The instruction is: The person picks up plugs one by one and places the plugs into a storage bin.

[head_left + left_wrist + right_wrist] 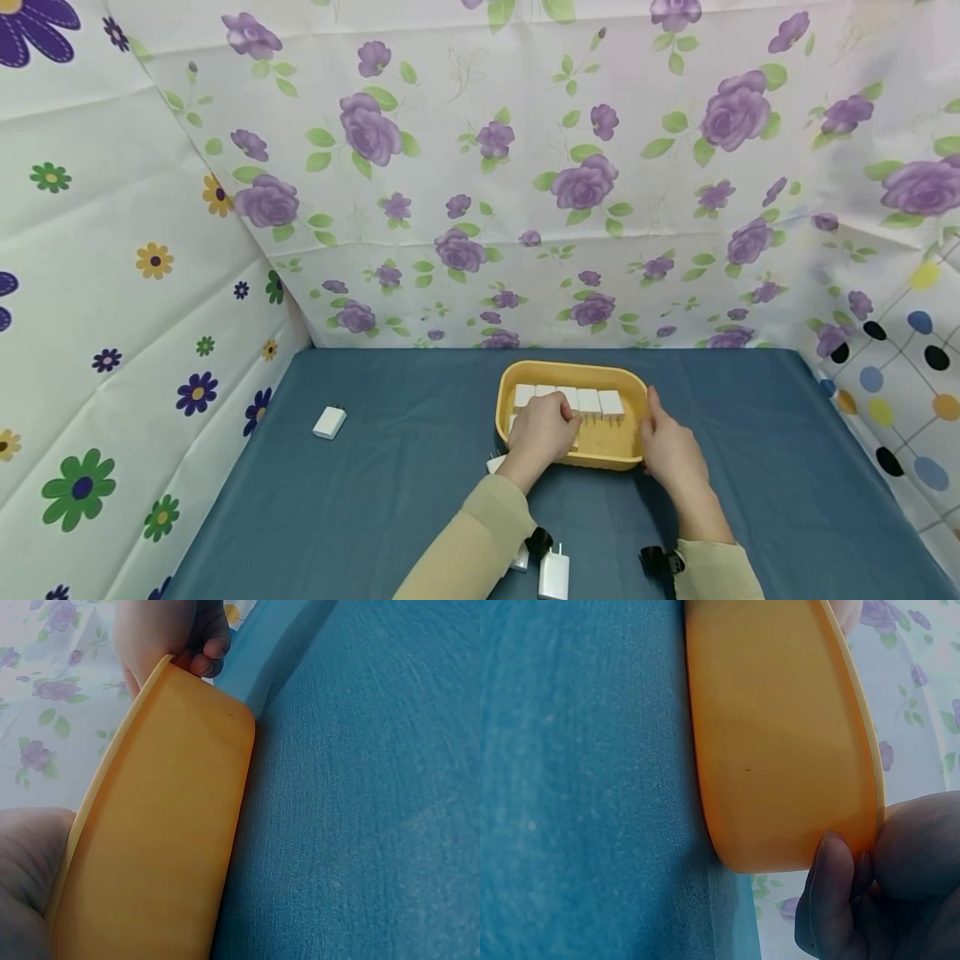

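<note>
A yellow tray (607,461) sits on the blue cloth, with several white charger plugs (588,402) lined up inside along its far side, prongs toward me. My left hand (542,429) reaches over the near rim into the tray, fingers bent down among the plugs. Its fingertips are hidden, and I cannot tell whether they pinch a plug. In the left wrist view the tray's outer wall (150,810) blocks the inside. My right hand (671,450) grips the tray's right end, thumb at the rim and curled fingers (832,874) against the outer wall.
One white charger plug (330,422) lies alone at the left. Another plug (495,464) shows beside my left wrist, and a further plug (553,575) lies near the front, by my left sleeve. Flowered sheets (465,167) rise behind and at the sides of the table.
</note>
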`<action>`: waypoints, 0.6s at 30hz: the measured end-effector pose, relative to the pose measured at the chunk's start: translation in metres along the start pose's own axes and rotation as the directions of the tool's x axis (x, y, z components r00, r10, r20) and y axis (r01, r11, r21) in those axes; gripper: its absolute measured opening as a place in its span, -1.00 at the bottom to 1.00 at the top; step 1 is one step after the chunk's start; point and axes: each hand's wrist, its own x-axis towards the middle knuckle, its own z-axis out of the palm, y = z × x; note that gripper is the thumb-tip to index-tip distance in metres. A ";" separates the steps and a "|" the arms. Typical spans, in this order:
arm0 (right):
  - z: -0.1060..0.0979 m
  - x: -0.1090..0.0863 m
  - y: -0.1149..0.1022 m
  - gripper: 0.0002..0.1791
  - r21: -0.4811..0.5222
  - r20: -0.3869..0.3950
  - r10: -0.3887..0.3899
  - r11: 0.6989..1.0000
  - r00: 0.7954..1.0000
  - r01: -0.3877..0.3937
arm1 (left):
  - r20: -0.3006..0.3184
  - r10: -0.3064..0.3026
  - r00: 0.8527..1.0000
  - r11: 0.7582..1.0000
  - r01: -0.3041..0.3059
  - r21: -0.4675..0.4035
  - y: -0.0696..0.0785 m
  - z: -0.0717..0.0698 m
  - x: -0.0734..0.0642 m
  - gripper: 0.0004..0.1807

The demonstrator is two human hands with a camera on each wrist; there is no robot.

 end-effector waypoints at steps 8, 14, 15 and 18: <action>0.000 -0.002 -0.002 -0.28 0.000 0.007 0.008 1.000 1.000 -0.008 | -0.050 0.088 0.995 0.995 -0.090 -0.041 -0.007 0.000 0.000 -0.68; 0.001 -0.001 -0.001 -0.28 0.000 0.004 0.010 1.000 1.000 -0.010 | -0.065 0.217 0.974 0.970 -0.223 -0.096 -0.010 -0.007 -0.003 -0.74; 0.001 -0.001 -0.001 -0.28 -0.001 0.002 0.009 1.000 1.000 -0.009 | -0.065 0.254 0.965 0.960 -0.260 -0.107 -0.011 -0.009 -0.004 -0.77; 0.001 -0.001 -0.001 -0.28 -0.002 0.001 0.003 1.000 1.000 -0.003 | -0.063 0.388 0.919 0.912 -0.393 -0.116 -0.013 -0.018 -0.012 -0.85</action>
